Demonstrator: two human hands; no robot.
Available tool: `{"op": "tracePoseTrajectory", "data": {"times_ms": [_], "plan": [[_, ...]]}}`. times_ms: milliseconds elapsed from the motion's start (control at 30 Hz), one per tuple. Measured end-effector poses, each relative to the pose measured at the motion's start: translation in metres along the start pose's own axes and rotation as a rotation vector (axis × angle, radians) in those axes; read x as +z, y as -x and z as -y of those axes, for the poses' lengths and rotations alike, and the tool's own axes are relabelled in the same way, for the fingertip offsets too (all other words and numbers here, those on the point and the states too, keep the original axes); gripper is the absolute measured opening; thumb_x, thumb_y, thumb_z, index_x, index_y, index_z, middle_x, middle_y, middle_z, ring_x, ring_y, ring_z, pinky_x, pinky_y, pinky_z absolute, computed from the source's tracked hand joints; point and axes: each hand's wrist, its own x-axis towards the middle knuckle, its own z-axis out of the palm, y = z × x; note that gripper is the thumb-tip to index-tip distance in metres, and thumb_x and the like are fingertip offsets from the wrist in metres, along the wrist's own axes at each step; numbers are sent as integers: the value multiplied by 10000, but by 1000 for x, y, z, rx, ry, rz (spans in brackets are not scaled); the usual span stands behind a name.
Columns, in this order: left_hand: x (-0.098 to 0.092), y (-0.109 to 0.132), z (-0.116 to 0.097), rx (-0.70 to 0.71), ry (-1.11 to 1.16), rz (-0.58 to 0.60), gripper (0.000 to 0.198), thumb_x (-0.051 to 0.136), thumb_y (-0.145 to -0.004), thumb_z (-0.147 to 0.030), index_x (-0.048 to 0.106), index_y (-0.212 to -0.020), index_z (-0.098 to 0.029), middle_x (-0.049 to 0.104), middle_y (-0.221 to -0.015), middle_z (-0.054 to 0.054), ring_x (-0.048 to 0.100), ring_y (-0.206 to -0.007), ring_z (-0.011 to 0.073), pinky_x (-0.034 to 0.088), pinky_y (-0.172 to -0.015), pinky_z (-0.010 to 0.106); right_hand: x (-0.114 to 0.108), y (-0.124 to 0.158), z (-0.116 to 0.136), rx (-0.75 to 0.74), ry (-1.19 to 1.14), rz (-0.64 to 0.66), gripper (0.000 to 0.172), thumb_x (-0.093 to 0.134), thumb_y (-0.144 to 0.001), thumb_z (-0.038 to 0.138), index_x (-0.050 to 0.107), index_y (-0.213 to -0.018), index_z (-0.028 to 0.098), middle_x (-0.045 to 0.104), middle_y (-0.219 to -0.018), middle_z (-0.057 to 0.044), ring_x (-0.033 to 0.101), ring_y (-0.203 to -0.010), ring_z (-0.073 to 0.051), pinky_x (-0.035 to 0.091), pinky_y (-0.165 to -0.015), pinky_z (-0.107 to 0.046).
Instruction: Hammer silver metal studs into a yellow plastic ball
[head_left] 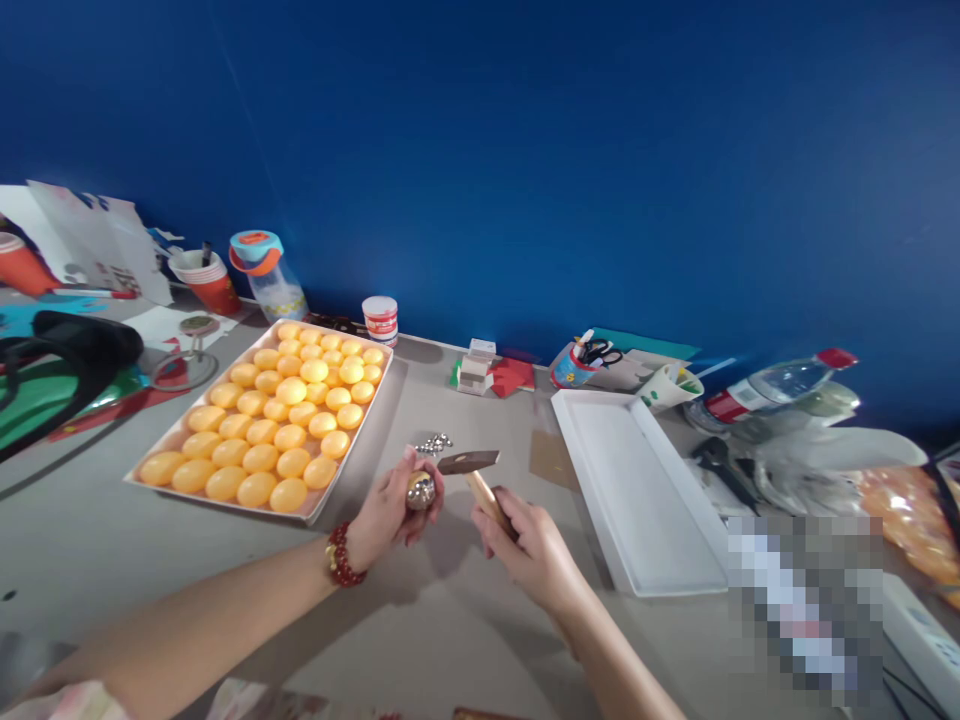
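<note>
My left hand (390, 510) is closed around a small round yellow piece with a shiny metal cap (421, 490), held just above the grey table (90, 540). A red bead bracelet (341, 556) sits on that wrist. My right hand (529, 545) grips the wooden handle of a small hammer (472, 466). The hammer's dark metal head points left, just above and to the right of the capped piece. A little heap of shiny metal bits (434, 443) lies on the table just behind my left hand.
A tray (341, 478) full of yellow round pieces lies at left. An empty white tray (645, 490) lies at right. Cups, a jar, scissors, a water bottle (780, 385) and bags stand along the blue wall and right side.
</note>
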Motion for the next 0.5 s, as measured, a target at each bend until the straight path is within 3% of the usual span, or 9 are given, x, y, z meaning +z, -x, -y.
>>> {"op": "tracePoseTrajectory", "data": {"times_ms": [300,500], "plan": [[-1,3,-3,1,-56,2,532,399,-874,-627,579,-724,-150,561,-482,-11,261,-283,34,280,-302,167,-1,0,0,31,-35,24,245,427,-962,369,461,-775,215,587,-605,34,501,-447,-98,338,-439,-199],[0,4,-2,45,79,106,472,474,-877,-567,601,-743,-133,632,-711,38,321,-362,25,324,-375,185,-2,-1,-2,39,-44,16,268,422,-966,386,456,-761,216,582,-612,33,500,-438,-95,349,-439,-199]]}}
